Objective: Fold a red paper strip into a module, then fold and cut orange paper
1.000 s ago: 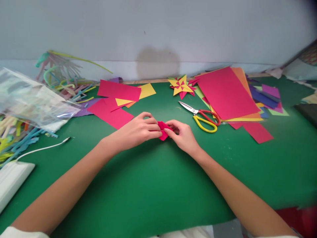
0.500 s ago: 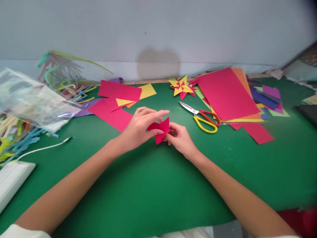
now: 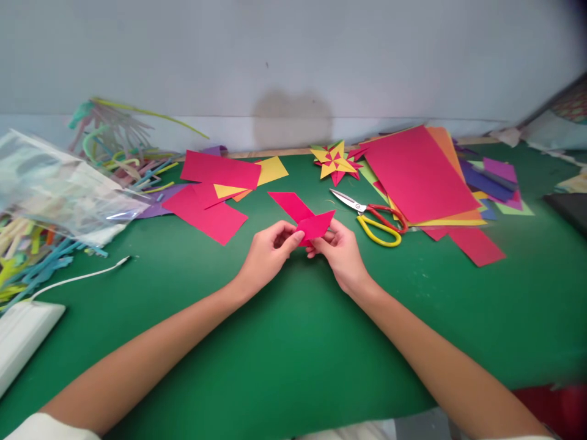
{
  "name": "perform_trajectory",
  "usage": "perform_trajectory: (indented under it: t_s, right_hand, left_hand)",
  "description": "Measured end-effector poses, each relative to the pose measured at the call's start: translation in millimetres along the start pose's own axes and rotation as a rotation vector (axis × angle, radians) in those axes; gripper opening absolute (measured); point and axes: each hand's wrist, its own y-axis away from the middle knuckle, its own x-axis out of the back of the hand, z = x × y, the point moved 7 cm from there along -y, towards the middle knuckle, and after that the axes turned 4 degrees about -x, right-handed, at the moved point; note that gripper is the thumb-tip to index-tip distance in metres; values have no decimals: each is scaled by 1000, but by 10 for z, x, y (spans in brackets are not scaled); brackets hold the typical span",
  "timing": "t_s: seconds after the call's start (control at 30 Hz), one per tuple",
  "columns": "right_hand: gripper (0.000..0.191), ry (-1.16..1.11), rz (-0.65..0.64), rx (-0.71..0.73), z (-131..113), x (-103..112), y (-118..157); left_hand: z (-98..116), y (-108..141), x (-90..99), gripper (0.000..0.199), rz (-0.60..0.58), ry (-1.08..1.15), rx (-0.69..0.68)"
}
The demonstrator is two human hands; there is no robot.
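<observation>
A folded red paper piece (image 3: 315, 226) is held between both hands above the middle of the green table. One flat strip of it points up and to the left, and a pointed corner sticks out to the right. My left hand (image 3: 274, 247) pinches its lower left side, thumb on top. Gripping the right side is my right hand (image 3: 338, 249), fingers curled beneath the paper. Beyond the hands lies a folded paper star (image 3: 335, 161) in yellow, red and green. Scissors (image 3: 378, 219) with one red and one yellow handle rest to the right, blades partly apart.
Red paper sheets (image 3: 422, 174) are stacked with orange and yellow ones at the back right. Cut red pieces (image 3: 222, 168) lie at the back left. Pipe cleaners and a clear plastic bag (image 3: 68, 183) fill the left side, near a white power bank (image 3: 30, 339) with a cable.
My left hand has moved down from over the paper and now pinches its lower edge. The paper has turned, so its strip shows pointing up-left. My right hand has kept hold.
</observation>
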Motion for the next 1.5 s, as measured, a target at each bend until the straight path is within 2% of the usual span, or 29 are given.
perform_trajectory:
  t_s: [0.23,0.47,0.57,0.67,0.73,0.83,0.9,0.97,1.07,1.27,1.4,1.5]
  right_hand:
    - [40,84,-38,19,-6,-77,16]
    - [26,197,-92,4,-55,-33,11]
    - [31,192,-76,-16,-61,-5,3]
    - [34,183,-89,-43,-42,-12,-2]
    - [35,181,-107,-68,-35,-21,-3]
    - [36,203,-136,-78,-70,-30,-1]
    - [35,229,-165,-62,-109,-42,2]
    - [33,253,-202,-42,-138,-65,11]
    - [31,273,-237,-26,-141,-97,26]
    - [30,261,-228,3,-131,-104,35]
    - [29,245,-240,5,-121,-103,36]
    - [29,208,-267,0,-98,-131,39]
  left_hand:
    - [-109,-19,0,39,39,154,95]
    - [-93,-97,-32,45,-194,274,152]
    - [-99,-108,17,45,-131,251,131]
    - [-51,-116,91,34,-24,218,39]
    - [2,-126,130,33,-19,211,-10]
    - [69,-143,124,43,-162,182,-7]
    - [105,-144,108,36,-263,170,9]
    - [129,-143,106,26,-296,183,16]
    - [118,-144,114,28,-240,211,34]
    - [29,-138,133,36,-64,210,63]
    - [45,-127,161,34,25,137,-13]
    - [79,-99,152,29,44,51,-68]
